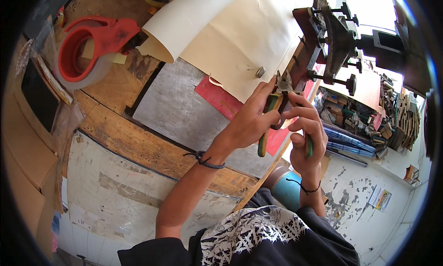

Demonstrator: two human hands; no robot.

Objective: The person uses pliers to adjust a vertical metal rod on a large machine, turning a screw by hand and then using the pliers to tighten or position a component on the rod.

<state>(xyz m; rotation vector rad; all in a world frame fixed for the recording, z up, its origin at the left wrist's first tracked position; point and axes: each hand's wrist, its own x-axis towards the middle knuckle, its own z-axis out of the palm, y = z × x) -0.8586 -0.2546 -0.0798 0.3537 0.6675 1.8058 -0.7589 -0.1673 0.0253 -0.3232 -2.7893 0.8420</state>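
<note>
A pair of pliers [284, 85] with green-and-yellow handles is held in both hands over the right edge of the workbench, its jaws pointing away from me and parted. My left hand [251, 118] is closed around the left handle, with the thumb and fingers near the pivot. My right hand [308, 127] curls its fingers around the other handle. I cannot make out anything between the jaws. Just left of the jaws, a small round metal piece [260, 72] rests on cream paper [240, 39]. Under my left hand lie a red strip [217, 96] and a grey metal plate [173, 106].
A black metal clamp-like fixture [332, 44] with several knobs stands beyond my right hand. At the far left sits a red tape dispenser [99, 42] on the wooden bench [117, 132]. Stacked scraps [392, 113] and a blue cylindrical container [286, 192] are at the right.
</note>
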